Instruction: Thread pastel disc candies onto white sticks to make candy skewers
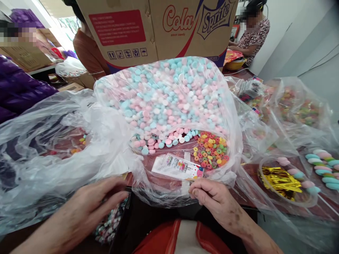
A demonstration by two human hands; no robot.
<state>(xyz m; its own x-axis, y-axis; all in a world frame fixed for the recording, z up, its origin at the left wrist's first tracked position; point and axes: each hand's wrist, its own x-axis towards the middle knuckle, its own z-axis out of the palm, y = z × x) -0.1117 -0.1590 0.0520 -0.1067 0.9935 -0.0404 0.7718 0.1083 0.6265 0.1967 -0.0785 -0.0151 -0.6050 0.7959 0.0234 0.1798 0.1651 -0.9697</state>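
Note:
My right hand is closed in a pinch at the lower right edge of a white printed packet. What lies between its fingertips is hidden. The packet lies flat inside an opened clear plastic bag. My left hand hovers left of the bag's front edge, thumb and fingers apart, holding nothing. Behind the packet, pink, white and blue round candies fill the bag. Small fruit-coloured ring candies form a pile to the packet's right.
Gold twist ties sit in a round clear tub at right, beside twisted marshmallow sticks. Loose plastic spreads left. Wrapped candies lie below my left hand. A large carton stands behind; another person works at back right.

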